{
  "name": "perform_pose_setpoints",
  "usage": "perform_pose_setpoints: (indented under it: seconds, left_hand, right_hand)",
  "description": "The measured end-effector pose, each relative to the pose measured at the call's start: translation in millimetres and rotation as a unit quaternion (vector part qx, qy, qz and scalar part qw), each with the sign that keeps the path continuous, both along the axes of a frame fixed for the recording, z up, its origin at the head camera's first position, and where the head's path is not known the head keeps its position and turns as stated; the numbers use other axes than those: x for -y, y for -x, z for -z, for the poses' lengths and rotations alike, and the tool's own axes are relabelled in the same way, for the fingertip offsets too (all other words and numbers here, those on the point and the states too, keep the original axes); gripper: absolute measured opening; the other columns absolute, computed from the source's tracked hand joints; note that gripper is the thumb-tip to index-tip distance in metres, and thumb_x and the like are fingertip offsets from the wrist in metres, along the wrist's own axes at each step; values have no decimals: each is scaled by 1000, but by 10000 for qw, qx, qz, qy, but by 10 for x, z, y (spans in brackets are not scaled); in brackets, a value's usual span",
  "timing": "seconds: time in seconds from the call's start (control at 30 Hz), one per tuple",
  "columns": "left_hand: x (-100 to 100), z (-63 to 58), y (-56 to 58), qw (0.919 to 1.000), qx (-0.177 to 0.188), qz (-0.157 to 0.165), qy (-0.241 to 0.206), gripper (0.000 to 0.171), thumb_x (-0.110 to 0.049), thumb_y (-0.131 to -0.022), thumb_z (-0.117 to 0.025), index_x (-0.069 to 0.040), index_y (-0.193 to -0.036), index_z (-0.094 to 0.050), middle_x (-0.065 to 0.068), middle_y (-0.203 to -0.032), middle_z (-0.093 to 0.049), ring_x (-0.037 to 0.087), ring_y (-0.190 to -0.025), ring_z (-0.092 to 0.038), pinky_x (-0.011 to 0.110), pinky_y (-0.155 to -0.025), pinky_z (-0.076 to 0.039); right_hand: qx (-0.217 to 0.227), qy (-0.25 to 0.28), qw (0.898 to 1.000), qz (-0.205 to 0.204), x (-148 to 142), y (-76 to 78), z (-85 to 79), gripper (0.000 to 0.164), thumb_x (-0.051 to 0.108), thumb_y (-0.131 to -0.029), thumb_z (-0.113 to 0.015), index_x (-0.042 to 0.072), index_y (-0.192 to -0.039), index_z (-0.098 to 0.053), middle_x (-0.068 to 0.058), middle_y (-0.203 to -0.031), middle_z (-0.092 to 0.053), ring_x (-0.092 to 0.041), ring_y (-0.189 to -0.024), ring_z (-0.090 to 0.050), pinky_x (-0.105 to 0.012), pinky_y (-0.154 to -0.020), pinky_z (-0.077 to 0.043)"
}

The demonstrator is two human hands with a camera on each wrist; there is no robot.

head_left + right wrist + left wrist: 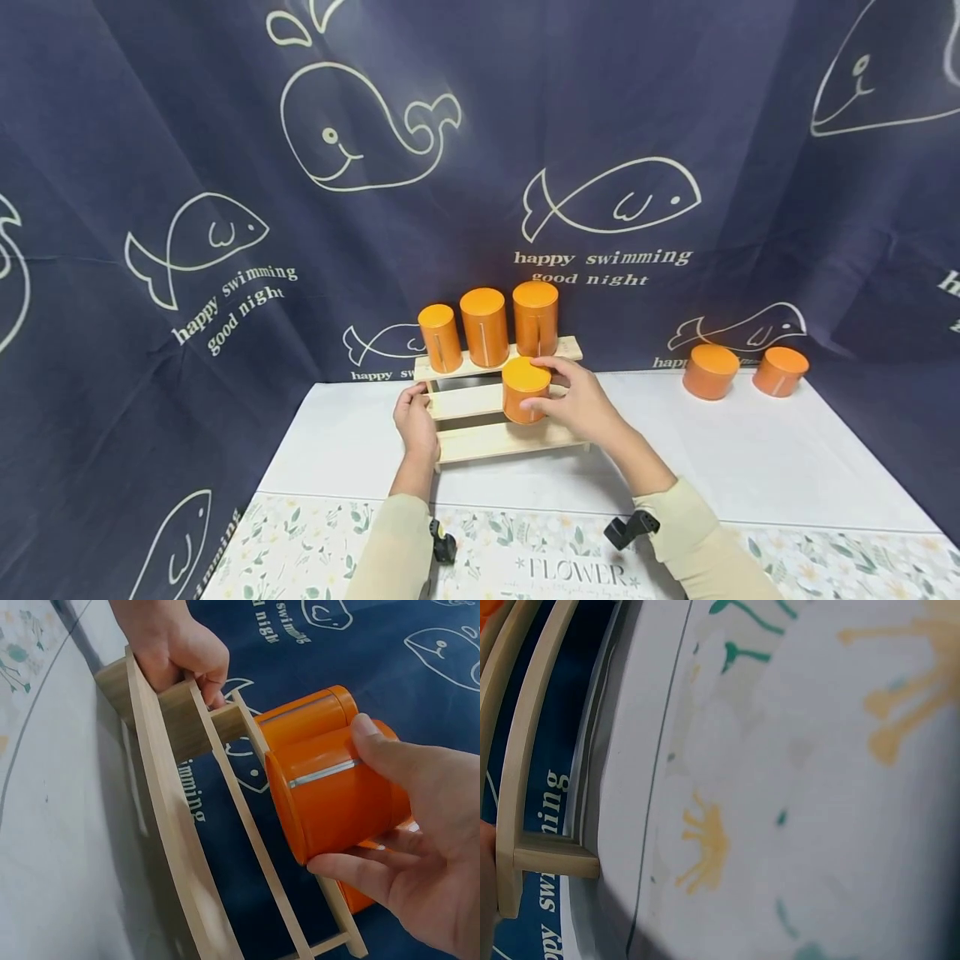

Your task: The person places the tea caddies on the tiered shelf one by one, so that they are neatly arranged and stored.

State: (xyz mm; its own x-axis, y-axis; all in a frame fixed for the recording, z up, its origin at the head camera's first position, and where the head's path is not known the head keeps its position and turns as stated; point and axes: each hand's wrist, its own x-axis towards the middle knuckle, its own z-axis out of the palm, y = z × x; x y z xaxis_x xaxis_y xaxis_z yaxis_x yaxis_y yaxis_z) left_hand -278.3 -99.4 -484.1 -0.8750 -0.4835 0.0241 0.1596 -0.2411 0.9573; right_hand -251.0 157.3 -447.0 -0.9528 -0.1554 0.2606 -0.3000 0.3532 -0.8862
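Note:
A three-step wooden rack (480,442) stands on the white table, its left end gripped by my left hand (417,422); the curled fingers show in the right wrist view. My right hand (583,407) holds a short orange canister (330,799) between thumb and fingers. In the head view this canister overlaps the middle and lower steps, and in the right wrist view it is held out in front of the rack. Three taller orange canisters, a slim one (441,340), a middle one (483,329) and a right one (536,321), stand upright along the top step.
Two short orange canisters, one larger (710,372) and one smaller (781,372), stand at the table's back right. A dark blue curtain (480,217) with fish drawings hangs behind. A flower-printed cloth (300,533) covers the table's near part.

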Motion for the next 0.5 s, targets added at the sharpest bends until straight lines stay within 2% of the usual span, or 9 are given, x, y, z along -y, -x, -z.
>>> perform_pose_setpoints:
  seconds: [0.1,0.33,0.4,0.5]
  left_hand:
    - [26,50,47,10000,3,15,-39,24,12,-90,-45,9,-101,-67,37,-135,-58,30,-120,-56,23,-91,-45]
    - [77,341,283,10000,-8,-53,17,28,10,-91,-45,16,-112,-64,32,-129,-62,21,-110,-55,25,-89,-43]
    - [63,311,255,10000,-13,-63,40,30,10,-92,-45,18,-114,-63,33,-128,-62,22,-109,-54,26,-90,-42]
    - [30,171,140,9999,-52,-40,95,32,10,-92,-44,20,-117,-61,36,-128,-60,27,-110,-54,27,-91,-41]
  right_hand:
    - [71,91,9999,-35,34,-3,10,72,17,-80,-92,7,-144,-61,-18,-150,-59,-39,-126,-69,-35,-95,-63]
    - [-86,101,9996,-269,119,-5,54,70,12,-80,-91,5,-143,-62,-19,-151,-59,-42,-131,-65,-40,-104,-58]
    - [-185,129,9992,-338,147,-6,62,70,10,-80,-91,3,-143,-62,-20,-151,-59,-43,-133,-64,-43,-106,-57]
    - [-317,105,9987,-386,195,-1,75,69,8,-80,-90,2,-142,-62,-21,-151,-60,-44,-132,-64,-46,-107,-56]
